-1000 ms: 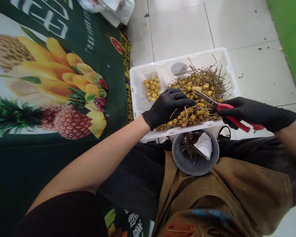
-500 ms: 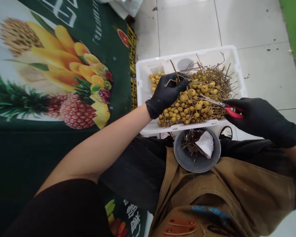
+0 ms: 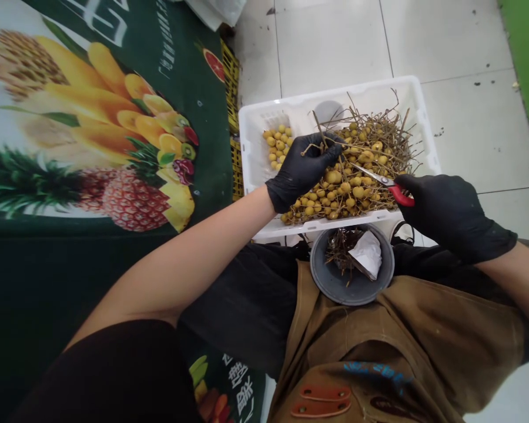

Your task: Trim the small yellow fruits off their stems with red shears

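The left hand [image 3: 303, 170] pinched stems [image 3: 318, 128]; toward four o'clock, the right hand [image 3: 452, 217] gripped scissors [image 3: 402, 195]. Clean snips needed steady stems.

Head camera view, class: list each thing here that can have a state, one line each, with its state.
Left hand: gloved, grip closed on a twig
Right hand: gloved, closed round scissors
Scissors: held, blade gap too small to tell
Crate: open-topped, holding fruit
Loose fruit: off the stems
Bunched fruit: heaped among stems
Bucket: open, partly filled
Paper: crumpled, in the bucket
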Motion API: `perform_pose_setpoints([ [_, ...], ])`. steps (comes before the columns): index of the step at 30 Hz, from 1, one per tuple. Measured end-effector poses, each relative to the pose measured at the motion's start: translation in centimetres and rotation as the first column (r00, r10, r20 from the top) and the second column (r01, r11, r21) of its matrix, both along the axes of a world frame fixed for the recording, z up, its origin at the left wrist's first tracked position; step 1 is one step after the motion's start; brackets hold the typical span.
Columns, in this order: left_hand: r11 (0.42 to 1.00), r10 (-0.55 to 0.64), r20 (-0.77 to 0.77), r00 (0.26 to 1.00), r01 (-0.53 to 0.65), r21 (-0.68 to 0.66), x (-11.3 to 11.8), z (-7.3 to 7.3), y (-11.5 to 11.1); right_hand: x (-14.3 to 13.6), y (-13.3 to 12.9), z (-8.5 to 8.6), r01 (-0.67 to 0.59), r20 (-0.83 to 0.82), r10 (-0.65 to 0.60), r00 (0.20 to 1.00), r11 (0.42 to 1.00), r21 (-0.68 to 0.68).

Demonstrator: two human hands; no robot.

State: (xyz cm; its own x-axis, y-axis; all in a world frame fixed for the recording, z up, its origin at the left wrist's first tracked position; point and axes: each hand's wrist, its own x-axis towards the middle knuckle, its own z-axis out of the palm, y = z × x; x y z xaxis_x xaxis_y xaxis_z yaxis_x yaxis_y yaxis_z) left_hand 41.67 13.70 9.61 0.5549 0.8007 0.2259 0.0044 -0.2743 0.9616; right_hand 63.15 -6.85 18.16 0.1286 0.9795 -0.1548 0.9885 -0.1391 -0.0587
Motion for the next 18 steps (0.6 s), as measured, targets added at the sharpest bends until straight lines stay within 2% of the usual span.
perform_pose_setpoints([
  [5, 0.994, 0.041, 0.021, 0.999, -0.039, -0.103, 0.4, 0.3, -0.1, 0.4, -1.0, -0.4, -0.01, -0.063, 0.014, 0.998, 0.997, 0.072],
  [9, 0.982, 0.046, 0.033, 0.998, -0.04, -0.182, 1.0, 0.8, -0.7, -0.5, -1.1, -0.3, -0.103, -0.185, 0.104, 0.977, 0.995, 0.015],
  [12, 0.979, 0.021, 0.029, 0.999, -0.015, -0.201, 1.2, 1.0, -1.1, -1.6, -0.6, -0.2, -0.067, -0.157, 0.06, 0.986, 0.997, -0.04],
  [18, 0.984, -0.003, 0.002, 1.0, 0.003, -0.175, 1.4, 1.0, -1.3, -2.6, 0.3, 0.8, -0.001, -0.09, -0.004, 0.996, 0.999, -0.053],
])
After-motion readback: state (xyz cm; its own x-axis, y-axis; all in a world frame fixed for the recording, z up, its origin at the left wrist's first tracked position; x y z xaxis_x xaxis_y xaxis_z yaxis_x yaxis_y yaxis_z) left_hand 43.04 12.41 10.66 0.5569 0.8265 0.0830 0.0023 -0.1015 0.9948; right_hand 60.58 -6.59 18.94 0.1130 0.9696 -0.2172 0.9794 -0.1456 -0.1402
